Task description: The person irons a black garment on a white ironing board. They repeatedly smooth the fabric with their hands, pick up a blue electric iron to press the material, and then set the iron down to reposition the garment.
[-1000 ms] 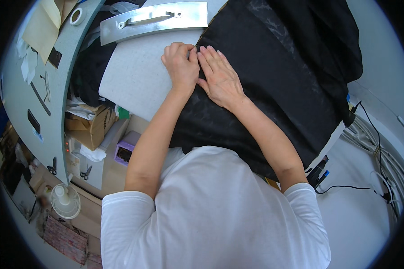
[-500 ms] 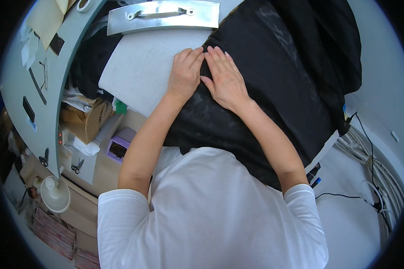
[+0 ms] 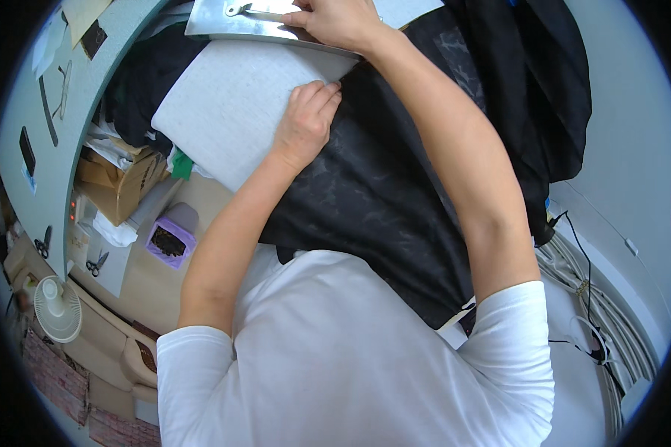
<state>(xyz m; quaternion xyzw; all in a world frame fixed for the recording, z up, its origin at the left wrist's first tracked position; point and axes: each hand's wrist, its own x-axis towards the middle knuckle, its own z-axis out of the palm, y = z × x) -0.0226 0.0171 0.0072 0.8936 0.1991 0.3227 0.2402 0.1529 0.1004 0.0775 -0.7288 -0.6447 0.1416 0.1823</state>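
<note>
Black cloth (image 3: 365, 186) drapes over a padded white board (image 3: 224, 112), its edge running slantwise past my left hand (image 3: 306, 123). That hand rests at the edge, fingers bent and pressed together on the cloth; its thumb is hidden. Farther up, my right hand (image 3: 339, 22) has thumb and fingers closed at the handle (image 3: 261, 13) of a curved, silver metal block (image 3: 224, 24). The block lies across the far part of the board, its lower right corner meeting the cloth's edge. My right hand and forearm hide the handle's right end.
On the left, a curved grey table (image 3: 22, 97) holds a phone (image 3: 27, 149) and scissors (image 3: 43, 242). Below the board are a cardboard box (image 3: 127, 186) and a purple bin (image 3: 171, 242). A white fan (image 3: 57, 309) stands lower left; cables (image 3: 589, 298) run at right.
My right hand has left the cloth and moved up to the metal block's handle. My left hand stays at the cloth's edge. The whole view has shifted slightly.
</note>
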